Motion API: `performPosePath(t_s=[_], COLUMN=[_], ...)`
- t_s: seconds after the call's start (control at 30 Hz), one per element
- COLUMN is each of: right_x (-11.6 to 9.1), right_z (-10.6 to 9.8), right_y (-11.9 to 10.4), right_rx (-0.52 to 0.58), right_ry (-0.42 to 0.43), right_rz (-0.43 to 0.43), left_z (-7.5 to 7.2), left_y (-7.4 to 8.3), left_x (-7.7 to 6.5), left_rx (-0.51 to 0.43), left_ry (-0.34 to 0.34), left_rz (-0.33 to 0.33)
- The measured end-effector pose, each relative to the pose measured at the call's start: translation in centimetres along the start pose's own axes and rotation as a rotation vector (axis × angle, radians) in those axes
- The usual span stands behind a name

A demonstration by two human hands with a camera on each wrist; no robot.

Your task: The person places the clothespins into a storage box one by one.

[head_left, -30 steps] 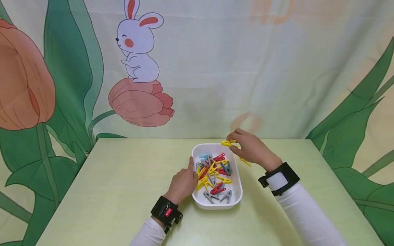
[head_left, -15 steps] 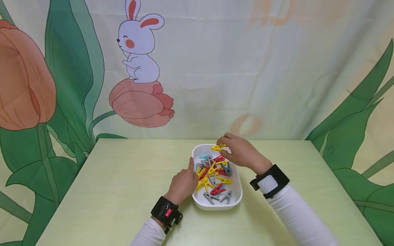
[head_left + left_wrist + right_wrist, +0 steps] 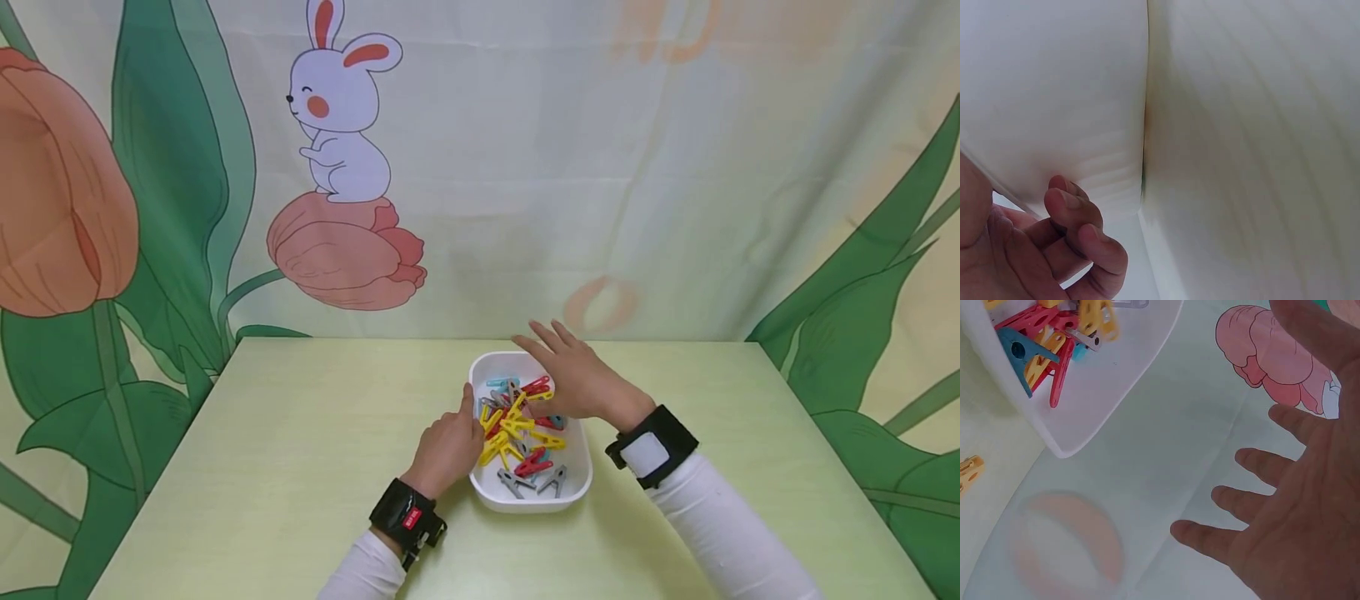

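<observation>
A white plastic box [image 3: 573,483] holds several clothespins in yellow, red, grey and blue. My left hand [image 3: 446,446] grips the box's left side, its curled fingers [image 3: 1075,209] against the outer wall in the left wrist view. Above the box's far right part, my right hand [image 3: 581,375] is spread with nothing in it. Its fingers [image 3: 1260,465] are straight and apart in the right wrist view. A yellow clothespin [image 3: 517,427] lies on top of the pile. Part of the pile is hidden under the right hand in the head view.
One yellow clothespin [image 3: 969,474] lies on the table outside the box, hidden by the right hand in the head view. The pale table [image 3: 300,467] ends at a printed backdrop [image 3: 480,208] with a rabbit and tulips.
My right hand has moved left over the box and let go of a yellow clothespin, which now lies on the pile. The left hand stays at the box's side.
</observation>
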State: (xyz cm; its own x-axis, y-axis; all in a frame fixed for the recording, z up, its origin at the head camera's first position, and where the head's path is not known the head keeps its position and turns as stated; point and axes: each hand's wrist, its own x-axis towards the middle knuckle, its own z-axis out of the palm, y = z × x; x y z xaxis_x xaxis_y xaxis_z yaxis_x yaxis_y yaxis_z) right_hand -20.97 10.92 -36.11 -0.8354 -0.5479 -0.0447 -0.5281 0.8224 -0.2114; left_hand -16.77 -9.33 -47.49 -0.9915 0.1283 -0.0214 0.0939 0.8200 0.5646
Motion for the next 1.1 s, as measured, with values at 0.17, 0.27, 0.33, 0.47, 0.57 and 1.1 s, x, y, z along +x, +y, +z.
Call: performPosePath(t_s=[0.17, 0.27, 0.33, 0.47, 0.57, 1.1], right_x=[-0.4, -0.6, -0.6, -0.5, -0.5, -0.6], right_z=[0.1, -0.1, -0.2, -0.6, -0.8, 0.0], right_y=[0.3, 0.7, 1.1, 1.9, 2.9, 8.7], right_rx=[-0.015, -0.022, -0.031, -0.039, -0.043, 0.028], right_ry=[-0.015, 0.009, 0.023, 0.055, 0.079, 0.113], right_rz=[0.035, 0.038, 0.040, 0.055, 0.077, 0.222], left_z=[0.1, 0.1, 0.1, 0.0, 0.0, 0.0], left_y=[0.1, 0.1, 0.2, 0.2, 0.2, 0.0], left_x=[-0.1, -0.1, -0.1, 0.0, 0.0, 0.1], left_rx=[-0.005, 0.001, 0.009, 0.011, 0.007, 0.008], left_ry=[-0.004, 0.002, 0.006, 0.008, 0.000, -0.010], left_rz=[0.001, 0.007, 0.012, 0.012, 0.004, -0.004])
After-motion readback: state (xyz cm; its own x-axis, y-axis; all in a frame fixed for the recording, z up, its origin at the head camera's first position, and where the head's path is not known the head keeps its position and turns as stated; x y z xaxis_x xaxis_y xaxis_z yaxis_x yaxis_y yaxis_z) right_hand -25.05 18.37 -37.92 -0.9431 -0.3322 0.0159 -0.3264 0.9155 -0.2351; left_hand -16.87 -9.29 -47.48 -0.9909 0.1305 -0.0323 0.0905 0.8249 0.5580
